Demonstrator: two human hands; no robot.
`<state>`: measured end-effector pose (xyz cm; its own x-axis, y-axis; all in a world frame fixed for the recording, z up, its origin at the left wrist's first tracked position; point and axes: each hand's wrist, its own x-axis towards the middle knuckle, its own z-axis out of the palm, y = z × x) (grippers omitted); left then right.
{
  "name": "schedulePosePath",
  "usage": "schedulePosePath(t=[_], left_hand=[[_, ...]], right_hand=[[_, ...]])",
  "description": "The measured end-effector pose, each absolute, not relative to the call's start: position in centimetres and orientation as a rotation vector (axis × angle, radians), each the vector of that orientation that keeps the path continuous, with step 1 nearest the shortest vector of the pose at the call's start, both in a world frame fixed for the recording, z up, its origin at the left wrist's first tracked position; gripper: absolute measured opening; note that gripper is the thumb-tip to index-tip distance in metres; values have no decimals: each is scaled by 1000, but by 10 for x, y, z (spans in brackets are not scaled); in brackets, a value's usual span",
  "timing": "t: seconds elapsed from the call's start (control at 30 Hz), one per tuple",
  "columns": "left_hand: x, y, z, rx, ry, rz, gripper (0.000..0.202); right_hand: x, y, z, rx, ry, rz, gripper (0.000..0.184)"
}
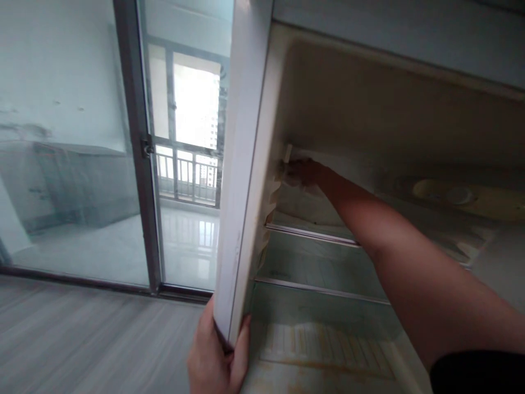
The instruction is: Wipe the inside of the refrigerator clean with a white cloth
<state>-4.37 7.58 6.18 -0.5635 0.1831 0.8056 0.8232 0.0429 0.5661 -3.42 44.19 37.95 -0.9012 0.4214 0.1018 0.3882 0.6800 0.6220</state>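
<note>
I look into an open white fridge [369, 109] with yellowed inner walls. My left hand [217, 355] grips the lower corner of its side wall [241, 180], fingers wrapped around the edge. My right arm reaches deep inside, and my right hand [301, 172] presses a pale cloth [305, 189] against the upper back corner. The fingers look closed on the cloth, though it is dim there. Below the hand are two glass shelves [311, 232] and a ribbed, stained bottom panel [328, 342].
A round yellowish dial housing [455, 194] sits on the right inner wall. To the left stands a glass sliding door with a dark frame [137, 148], a balcony railing [186, 175] beyond it. Grey wood-look floor [82, 339] lies below.
</note>
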Motion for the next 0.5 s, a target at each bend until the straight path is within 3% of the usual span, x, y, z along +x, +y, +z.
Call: schedulePosePath(t=[0.37, 0.5], left_hand=[[-47, 75, 62, -1057, -1738, -1529, 70], [-47, 76, 61, -1046, -1786, -1545, 70]], right_hand=[[67, 476, 347, 717, 2619, 1244, 53], [115, 502, 343, 1071, 2568, 1299, 55]])
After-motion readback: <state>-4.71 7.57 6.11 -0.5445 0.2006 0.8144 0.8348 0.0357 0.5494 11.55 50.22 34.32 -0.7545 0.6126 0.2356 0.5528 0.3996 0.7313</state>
